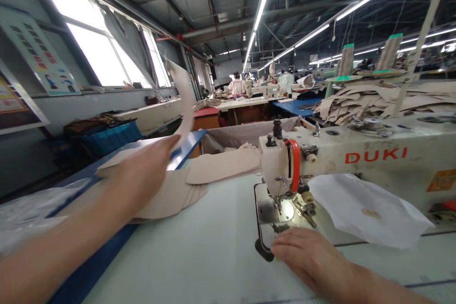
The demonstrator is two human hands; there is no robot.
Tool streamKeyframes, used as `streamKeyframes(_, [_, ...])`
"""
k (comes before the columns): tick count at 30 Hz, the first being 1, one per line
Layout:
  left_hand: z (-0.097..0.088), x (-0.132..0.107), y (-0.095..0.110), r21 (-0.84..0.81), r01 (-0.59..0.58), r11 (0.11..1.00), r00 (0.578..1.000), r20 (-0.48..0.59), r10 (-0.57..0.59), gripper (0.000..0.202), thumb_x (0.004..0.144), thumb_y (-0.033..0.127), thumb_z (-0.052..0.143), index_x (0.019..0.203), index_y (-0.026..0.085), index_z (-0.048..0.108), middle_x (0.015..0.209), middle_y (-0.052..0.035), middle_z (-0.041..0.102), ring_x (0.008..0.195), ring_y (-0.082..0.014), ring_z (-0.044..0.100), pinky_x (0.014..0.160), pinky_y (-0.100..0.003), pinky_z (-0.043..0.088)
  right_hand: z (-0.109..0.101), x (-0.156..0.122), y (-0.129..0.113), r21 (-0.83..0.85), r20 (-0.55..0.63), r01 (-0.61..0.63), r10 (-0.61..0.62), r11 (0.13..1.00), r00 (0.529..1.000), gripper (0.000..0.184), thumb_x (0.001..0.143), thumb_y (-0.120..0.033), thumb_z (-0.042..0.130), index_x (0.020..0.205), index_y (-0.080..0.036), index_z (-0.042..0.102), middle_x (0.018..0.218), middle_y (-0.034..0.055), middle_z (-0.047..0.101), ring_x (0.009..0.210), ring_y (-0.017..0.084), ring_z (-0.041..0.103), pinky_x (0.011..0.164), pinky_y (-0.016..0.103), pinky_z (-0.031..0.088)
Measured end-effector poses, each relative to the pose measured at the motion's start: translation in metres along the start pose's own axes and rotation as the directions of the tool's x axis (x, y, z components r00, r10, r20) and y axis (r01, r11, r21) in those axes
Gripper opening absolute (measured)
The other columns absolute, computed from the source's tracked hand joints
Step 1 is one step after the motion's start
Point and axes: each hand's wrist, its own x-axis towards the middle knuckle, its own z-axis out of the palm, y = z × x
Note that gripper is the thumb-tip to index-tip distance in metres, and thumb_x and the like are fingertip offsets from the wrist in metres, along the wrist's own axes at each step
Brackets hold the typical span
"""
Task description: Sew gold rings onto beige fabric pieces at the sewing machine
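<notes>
Raised at the left, my left hand [147,166] is closed on one end of a beige fabric piece [185,104], which curves upward and is blurred. Below that hand, several flat beige cut pieces [167,194] lie fanned out on the pale table [199,247]. More cut pieces [224,166] are stacked just behind them. My right hand [309,256] rests palm down at the front of the needle plate [285,210], fingers extended close together, with nothing visible in them. Over it stands the white sewing machine [335,152]; no fabric shows under its needle.
A white sheet [370,211] lies on the machine bed at the right. Behind the table is a cloth-lined bin [245,133]. Clear plastic [32,209] lies at far left. Thread cones [345,61] and piled beige pieces [359,102] stand behind the machine.
</notes>
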Motion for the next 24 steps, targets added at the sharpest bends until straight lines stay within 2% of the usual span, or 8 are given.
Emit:
streamKeyframes(2, [0.030,0.031,0.023,0.006,-0.016,1.000,0.998,0.059,0.016,0.046,0.090,0.010,0.023,0.132,0.020,0.039,0.131,-0.0084,0.051,0.121,-0.0260,0.047,0.101,-0.043,0.036,0.001,-0.001,0.003,0.001,0.005,-0.010,0.010,1.000,1.000,0.026,0.089,-0.013,0.042,0.107,-0.019,0.060,0.100,0.0061,0.068,0.094,0.017,0.062,0.085,0.027,0.048])
streamKeyframes(4, [0.077,0.045,0.043,-0.014,-0.010,1.000,0.991,0.131,0.011,0.043,0.089,0.008,0.024,0.125,0.015,0.046,0.125,-0.0132,0.056,0.115,-0.0246,0.053,0.097,-0.038,0.040,0.006,-0.003,0.010,-0.024,0.002,0.005,-0.004,1.000,1.000,0.028,0.089,-0.012,0.042,0.110,-0.019,0.058,0.100,0.0065,0.068,0.093,0.017,0.063,0.084,0.027,0.049])
streamKeyframes(7, [0.149,0.041,0.059,-0.044,0.013,0.999,0.970,0.243,-0.002,0.035,0.091,0.019,0.032,0.119,0.009,0.051,0.123,-0.0191,0.057,0.114,-0.0274,0.054,0.094,-0.038,0.042,0.017,-0.006,0.021,-0.092,-0.044,0.059,-0.063,0.994,0.997,0.024,0.090,-0.014,0.042,0.106,-0.021,0.058,0.092,0.0044,0.070,0.084,0.016,0.064,0.078,0.024,0.051])
streamKeyframes(10, [0.188,0.028,0.061,-0.059,0.018,0.998,0.955,0.297,0.001,0.048,0.091,0.039,0.036,0.126,0.007,0.046,0.137,-0.0224,0.044,0.129,-0.0310,0.038,0.102,-0.044,0.033,0.025,-0.007,0.027,-0.129,-0.115,0.113,-0.128,0.985,0.985,0.022,0.093,-0.018,0.038,0.100,-0.022,0.058,0.087,0.0022,0.071,0.079,0.014,0.065,0.076,0.022,0.051])
streamKeyframes(13, [0.189,0.017,0.059,-0.054,0.019,0.998,0.950,0.311,-0.002,0.059,0.090,0.047,0.033,0.134,0.008,0.037,0.144,-0.0210,0.033,0.135,-0.0305,0.027,0.106,-0.045,0.027,0.030,-0.008,0.029,-0.093,-0.113,0.117,-0.127,0.989,0.985,0.024,0.095,-0.019,0.035,0.100,-0.022,0.059,0.086,0.0018,0.071,0.081,0.014,0.065,0.078,0.022,0.051])
streamKeyframes(18, [0.154,-0.007,0.040,0.010,0.023,1.000,0.966,0.257,-0.025,0.063,0.090,0.045,0.035,0.142,0.012,0.022,0.153,-0.0124,0.014,0.140,-0.0227,0.007,0.112,-0.039,0.013,0.039,-0.010,0.034,-0.085,-0.236,0.151,-0.167,0.985,0.957,0.033,0.096,-0.022,0.026,0.099,-0.024,0.059,0.079,0.0030,0.071,0.074,0.016,0.066,0.069,0.023,0.053])
streamKeyframes(21, [0.128,-0.029,0.005,0.097,0.108,0.989,0.958,0.255,-0.130,0.070,0.085,0.043,0.043,0.142,0.009,0.023,0.153,-0.0154,0.007,0.140,-0.0271,-0.003,0.112,-0.045,0.007,0.029,-0.008,0.027,-0.079,-0.168,0.132,-0.144,0.988,0.975,0.028,0.090,-0.018,0.036,0.104,-0.025,0.059,0.085,0.0044,0.071,0.079,0.017,0.066,0.074,0.025,0.054])
streamKeyframes(24, [0.105,-0.051,-0.039,0.170,0.205,0.964,0.901,0.353,-0.254,0.076,0.077,0.051,0.050,0.137,0.006,0.035,0.148,-0.0234,0.020,0.138,-0.0378,0.008,0.107,-0.057,0.016,0.012,-0.004,0.016,-0.058,-0.046,0.079,-0.082,0.995,0.996,0.030,0.085,-0.013,0.043,0.107,-0.025,0.059,0.094,0.0048,0.071,0.087,0.017,0.066,0.080,0.025,0.053])
